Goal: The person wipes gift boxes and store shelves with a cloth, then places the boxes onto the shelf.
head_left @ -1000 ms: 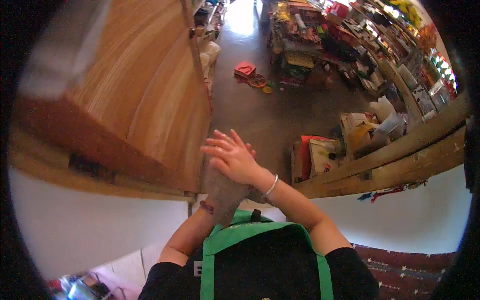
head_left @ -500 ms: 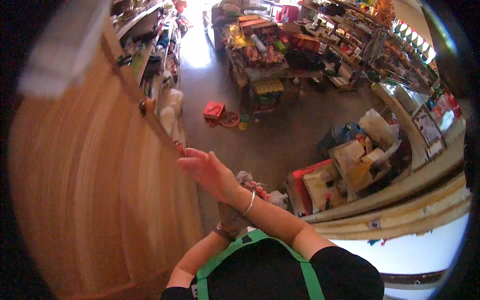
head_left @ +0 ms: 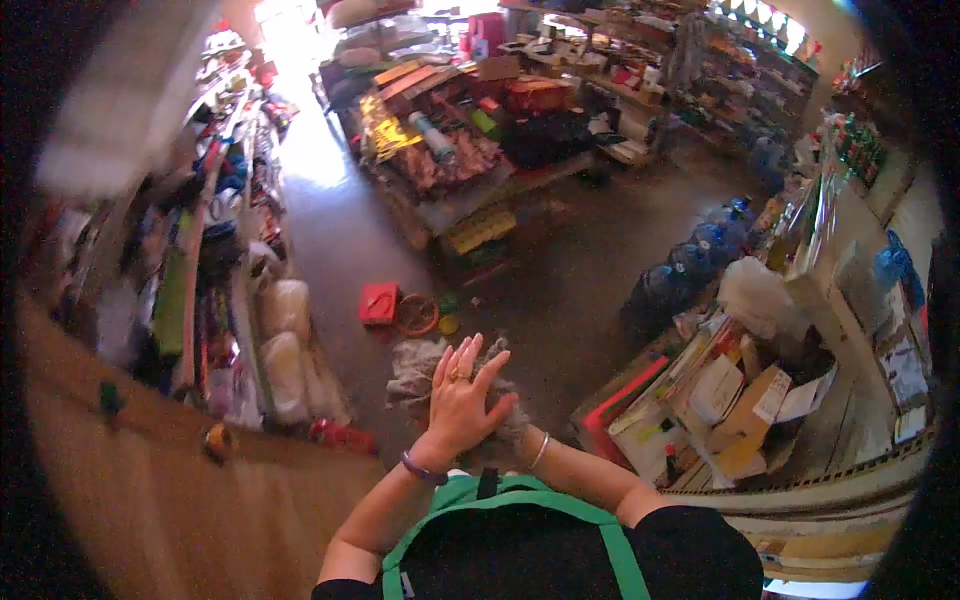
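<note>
My left hand (head_left: 462, 405) is raised in front of my chest, back up, with its fingers spread and a ring on one finger. Beyond and beside it is a crumpled grey cloth (head_left: 412, 372). The cloth and my left hand cover most of my right hand (head_left: 520, 438), whose fingers are hidden. My forearms come together at the wrists, each with a bracelet, above the green straps of an apron (head_left: 500, 497).
A wooden door (head_left: 230, 500) stands at the lower left beside packed shelves (head_left: 245, 330). On the floor lie a red box (head_left: 379, 303) and a round basket (head_left: 417, 314). A loaded table (head_left: 440, 200) is ahead; open cartons (head_left: 745, 415) and bottle packs (head_left: 690, 262) are right.
The view has moved forward past the door and turned right. My hands have swapped: the right one lay over the left, and now my spread left hand is in front, with the grey cloth behind it.
</note>
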A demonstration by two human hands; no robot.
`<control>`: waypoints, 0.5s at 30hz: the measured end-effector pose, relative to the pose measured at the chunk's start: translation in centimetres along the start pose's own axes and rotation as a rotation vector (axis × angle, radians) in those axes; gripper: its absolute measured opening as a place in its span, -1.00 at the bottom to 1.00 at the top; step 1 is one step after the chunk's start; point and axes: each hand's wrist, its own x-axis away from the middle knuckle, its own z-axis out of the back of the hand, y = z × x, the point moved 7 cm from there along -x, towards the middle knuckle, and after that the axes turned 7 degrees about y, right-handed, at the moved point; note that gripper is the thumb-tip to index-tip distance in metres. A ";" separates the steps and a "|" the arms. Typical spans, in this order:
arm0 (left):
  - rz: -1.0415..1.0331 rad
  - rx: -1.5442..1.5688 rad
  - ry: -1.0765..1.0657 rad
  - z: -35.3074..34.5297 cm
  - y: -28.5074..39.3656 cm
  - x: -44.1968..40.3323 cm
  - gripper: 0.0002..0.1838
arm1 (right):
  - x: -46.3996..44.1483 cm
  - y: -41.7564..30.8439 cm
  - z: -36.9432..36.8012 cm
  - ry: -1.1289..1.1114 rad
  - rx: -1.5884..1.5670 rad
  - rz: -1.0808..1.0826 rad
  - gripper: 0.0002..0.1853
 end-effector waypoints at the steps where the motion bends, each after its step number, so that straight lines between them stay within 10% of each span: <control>1: -0.038 0.020 0.001 -0.3 -0.2 -2.2 -0.37 | -1.9 -1.4 0.7 0.055 -0.015 0.040 -0.36; 4: -0.128 0.117 -0.043 -1.8 -1.7 -9.8 -0.28 | -10.7 -2.6 6.6 0.092 -0.234 0.232 -0.40; 8: 0.319 1.170 -0.221 -1.7 -6.2 -17.9 -0.27 | -15.8 -8.6 9.5 0.314 0.719 0.641 -0.49; 15: 0.735 0.665 -0.684 0.0 -14.3 -27.1 -0.35 | -17.7 -22.2 16.7 0.689 0.457 0.712 -0.52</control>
